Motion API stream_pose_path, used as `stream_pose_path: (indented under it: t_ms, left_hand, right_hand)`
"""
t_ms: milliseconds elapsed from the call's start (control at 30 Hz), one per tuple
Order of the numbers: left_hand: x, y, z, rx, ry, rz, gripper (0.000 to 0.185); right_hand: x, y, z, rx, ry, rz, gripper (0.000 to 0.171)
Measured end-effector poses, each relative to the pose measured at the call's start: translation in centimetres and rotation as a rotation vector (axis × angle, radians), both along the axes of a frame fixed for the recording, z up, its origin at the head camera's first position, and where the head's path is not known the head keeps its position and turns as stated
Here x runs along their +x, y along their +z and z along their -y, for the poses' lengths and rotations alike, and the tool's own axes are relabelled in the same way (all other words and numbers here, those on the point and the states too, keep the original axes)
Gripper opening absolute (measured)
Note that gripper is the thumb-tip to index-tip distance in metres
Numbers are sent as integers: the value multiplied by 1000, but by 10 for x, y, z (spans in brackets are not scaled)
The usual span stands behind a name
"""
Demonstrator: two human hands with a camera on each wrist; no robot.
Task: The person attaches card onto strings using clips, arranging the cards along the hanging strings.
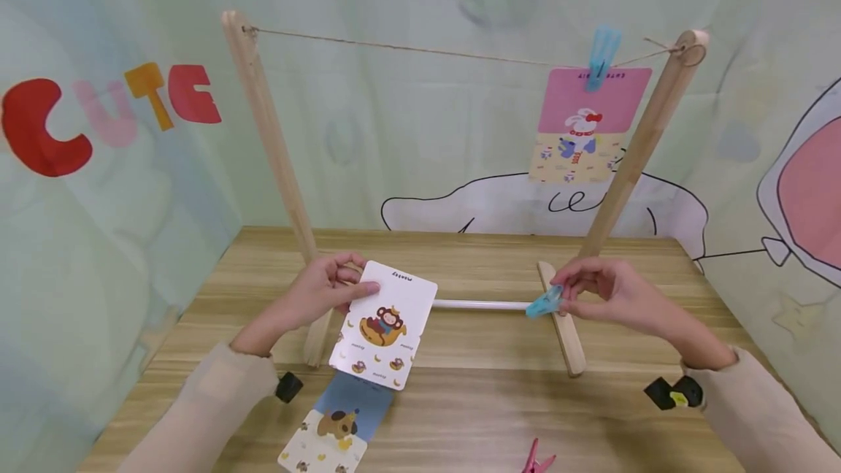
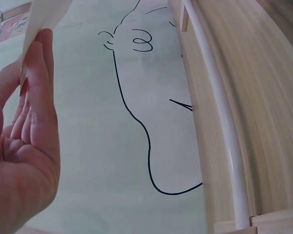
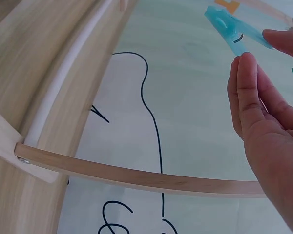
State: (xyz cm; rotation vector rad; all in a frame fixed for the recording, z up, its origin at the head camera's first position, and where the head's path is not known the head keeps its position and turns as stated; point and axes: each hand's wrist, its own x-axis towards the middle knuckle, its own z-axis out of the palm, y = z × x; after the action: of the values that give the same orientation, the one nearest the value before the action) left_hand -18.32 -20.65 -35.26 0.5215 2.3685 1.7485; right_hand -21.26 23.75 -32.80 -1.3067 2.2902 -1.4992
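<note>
My left hand (image 1: 328,287) pinches a white card (image 1: 384,327) with a monkey picture by its upper left edge, thumb on the front. In the left wrist view the card (image 2: 41,24) appears nearly edge-on between thumb and fingers. A blue clothespin (image 1: 545,302) is pinched between thumb and fingertips of my right hand (image 1: 607,290). From the right wrist, the clothespin (image 3: 229,29) shows its handles between the thumb and fingertips. Behind, a pink and yellow card (image 1: 591,126) with a rabbit hangs from the twine (image 1: 407,48) under another blue clothespin (image 1: 601,57).
A wooden frame has a left post (image 1: 272,130), a right post (image 1: 640,144) and a white rod (image 1: 482,305) low between them. A blue and white dog card (image 1: 338,425) lies on the table (image 1: 473,385), partly under the monkey card. A pink clothespin (image 1: 539,458) lies at the front.
</note>
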Motion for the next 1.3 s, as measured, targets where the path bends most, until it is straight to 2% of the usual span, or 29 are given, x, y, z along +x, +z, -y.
stream_pose_path:
  t_ms: [233,633,867,1300]
  left_hand:
    - [-2,8,-3,9,21,5,26]
    - [-9,17,-11,1,31,-9,24]
    - [-11,21,-16,-17,50,-49,26]
    - [-19,33,-23,9,33,-96,25]
  right_hand:
    - [-1,10,2,-22,-21,-22,29]
    - [-5,28,7,-83,13,-64,31]
    - [-8,41,11,-83,24,-88,29]
    - [-6,67,18,-108,4,-113,33]
